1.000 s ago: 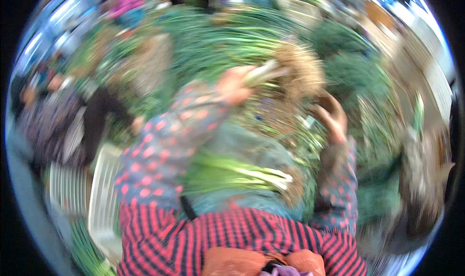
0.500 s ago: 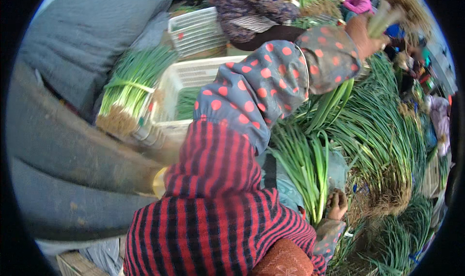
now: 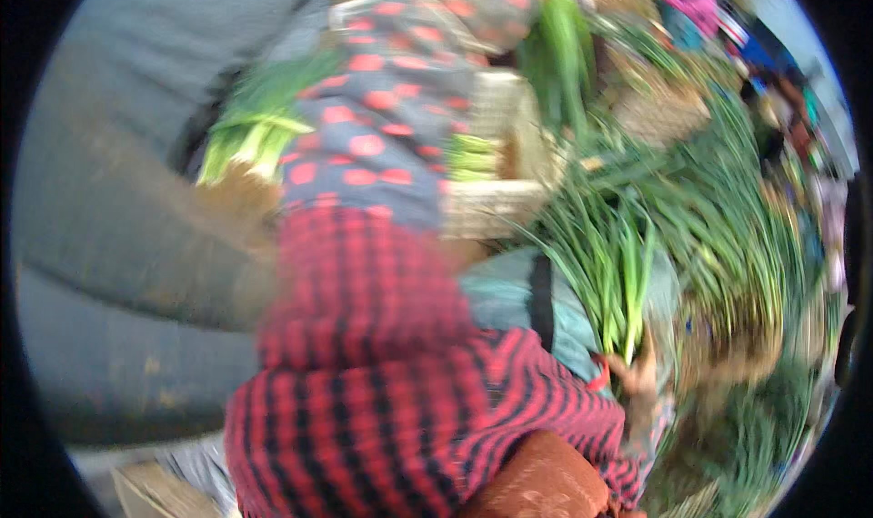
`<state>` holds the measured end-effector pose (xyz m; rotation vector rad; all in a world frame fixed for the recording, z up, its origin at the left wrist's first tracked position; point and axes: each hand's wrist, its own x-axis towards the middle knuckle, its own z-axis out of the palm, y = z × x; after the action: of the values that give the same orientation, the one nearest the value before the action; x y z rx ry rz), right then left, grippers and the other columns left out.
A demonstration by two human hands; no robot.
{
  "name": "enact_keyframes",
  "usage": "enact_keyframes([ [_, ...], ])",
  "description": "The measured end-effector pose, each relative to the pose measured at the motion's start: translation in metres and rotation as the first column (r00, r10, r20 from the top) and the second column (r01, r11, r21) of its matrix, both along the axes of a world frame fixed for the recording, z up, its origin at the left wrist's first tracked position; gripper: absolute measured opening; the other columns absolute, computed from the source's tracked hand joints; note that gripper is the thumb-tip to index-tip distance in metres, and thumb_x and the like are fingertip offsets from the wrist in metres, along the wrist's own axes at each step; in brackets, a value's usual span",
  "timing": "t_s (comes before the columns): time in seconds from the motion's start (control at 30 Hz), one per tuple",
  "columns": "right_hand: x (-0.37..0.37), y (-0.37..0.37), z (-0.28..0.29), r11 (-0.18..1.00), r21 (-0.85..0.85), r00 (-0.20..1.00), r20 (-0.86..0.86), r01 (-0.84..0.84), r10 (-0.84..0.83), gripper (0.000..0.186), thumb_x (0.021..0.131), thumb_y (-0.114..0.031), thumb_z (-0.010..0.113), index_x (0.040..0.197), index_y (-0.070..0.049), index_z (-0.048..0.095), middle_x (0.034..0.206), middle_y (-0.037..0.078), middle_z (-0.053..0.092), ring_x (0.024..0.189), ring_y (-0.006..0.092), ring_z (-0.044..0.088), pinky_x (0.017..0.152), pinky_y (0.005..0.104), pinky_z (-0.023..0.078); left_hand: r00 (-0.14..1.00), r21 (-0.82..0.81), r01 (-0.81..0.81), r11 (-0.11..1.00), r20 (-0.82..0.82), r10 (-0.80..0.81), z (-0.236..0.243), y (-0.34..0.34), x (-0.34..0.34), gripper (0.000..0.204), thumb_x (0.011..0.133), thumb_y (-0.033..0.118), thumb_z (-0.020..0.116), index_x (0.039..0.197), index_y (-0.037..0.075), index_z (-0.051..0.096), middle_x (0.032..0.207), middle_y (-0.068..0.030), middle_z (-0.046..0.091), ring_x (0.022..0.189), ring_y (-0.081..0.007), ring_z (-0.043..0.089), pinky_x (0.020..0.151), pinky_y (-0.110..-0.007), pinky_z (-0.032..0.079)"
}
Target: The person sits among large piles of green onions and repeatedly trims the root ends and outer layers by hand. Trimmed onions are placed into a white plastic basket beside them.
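Observation:
My right hand (image 3: 639, 371) is closed around the pale lower ends of several green onions (image 3: 611, 286), whose leaves spread up and away over the grey-green cloth on my lap. My left arm (image 3: 373, 109), in a striped sleeve with a dotted sleeve cover, reaches to the top edge, and the hand itself is out of view. Beside its cuff, blurred long green leaves (image 3: 559, 59) hang down; what holds them is hidden. Under the arm stands a white crate (image 3: 496, 211) with green onions inside.
Left of the arm lies a tied onion bundle (image 3: 250, 140), roots toward me. A large onion heap (image 3: 718, 218) fills the right side, with roots at its near end. A thick grey curved shape (image 3: 136, 236) runs along the left. People (image 3: 687, 9) sit at the far right.
My left arm has swung left and up, taking the lifted onions toward the crate, and its hand has left the view. My right hand has gone from beside the lap onions to gripping their ends.

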<state>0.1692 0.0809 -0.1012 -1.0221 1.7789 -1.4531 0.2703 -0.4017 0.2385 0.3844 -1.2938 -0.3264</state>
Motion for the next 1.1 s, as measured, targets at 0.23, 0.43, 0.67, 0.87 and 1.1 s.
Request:
enact_keyframes([
  [0.23, -0.002, 0.016, -0.004, 0.962, 0.164, 0.899, -0.418, 0.217, -0.132, 0.111, 0.057, -0.053, 0.078, 0.135, 0.005, 0.027, 0.122, 0.027, 0.049, 0.117, 0.0346, 0.047, 0.097, 0.0379, 0.037, 0.901, 0.193, 0.27, 0.943, 0.295, -0.319, -0.084, 0.047, -0.04, 0.032, 0.066, 0.022, 0.075, 0.087, 0.002, 0.061, 0.075, -0.017, 0.063, 0.07, -0.0331, 0.062, 0.064, -0.04, 0.047],
  [0.43, -0.003, 0.034, 0.011, 0.92, 0.241, 0.95, -0.033, 0.31, -0.311, 0.082, 0.072, -0.055, 0.065, 0.122, 0.006, 0.046, 0.11, 0.023, 0.057, 0.104, 0.0265, 0.055, 0.089, 0.0346, 0.042, 0.694, 0.326, 0.461, 0.825, 0.447, -0.564, -0.145, 0.09, -0.073, 0.031, 0.067, 0.022, 0.074, 0.087, 0.002, 0.061, 0.075, -0.0172, 0.063, 0.07, -0.0333, 0.062, 0.064, -0.041, 0.047],
  [0.67, 0.018, 0.005, 0.004, 0.969, 0.152, 0.98, 0.022, 0.194, -0.199, 0.08, 0.058, -0.034, 0.082, 0.119, 0.004, 0.048, 0.104, 0.015, 0.062, 0.097, 0.0227, 0.059, 0.086, 0.0361, 0.045, 0.629, 0.361, 0.526, 0.77, 0.444, -0.638, -0.145, 0.108, -0.083, 0.031, 0.067, 0.022, 0.074, 0.086, 0.003, 0.061, 0.074, -0.0174, 0.063, 0.07, -0.0337, 0.062, 0.064, -0.041, 0.047],
  [0.87, 0.007, 0.01, 0.001, 0.904, 0.352, 0.95, -0.276, 0.245, -0.15, 0.059, 0.062, -0.021, 0.077, 0.11, 0.005, 0.053, 0.095, 0.014, 0.063, 0.083, 0.0202, 0.058, 0.078, 0.0337, 0.046, 0.854, 0.265, 0.464, 0.845, 0.119, -0.506, -0.067, 0.058, -0.068, 0.03, 0.067, 0.023, 0.074, 0.086, 0.003, 0.061, 0.074, -0.0176, 0.063, 0.07, -0.0339, 0.062, 0.064, -0.041, 0.047],
  [1.1, -0.006, 0.01, -0.006, 0.93, 0.335, 0.988, -0.012, 0.149, -0.154, 0.056, 0.069, -0.014, 0.076, 0.115, 0.004, 0.049, 0.101, 0.011, 0.061, 0.09, 0.0211, 0.058, 0.083, 0.0346, 0.044, 0.979, -0.028, 0.041, 0.999, -0.199, -0.046, 0.037, -0.032, 0.031, 0.03, 0.068, 0.023, 0.074, 0.085, 0.003, 0.061, 0.074, -0.0178, 0.063, 0.07, -0.0342, 0.062, 0.064, -0.041, 0.047],
])
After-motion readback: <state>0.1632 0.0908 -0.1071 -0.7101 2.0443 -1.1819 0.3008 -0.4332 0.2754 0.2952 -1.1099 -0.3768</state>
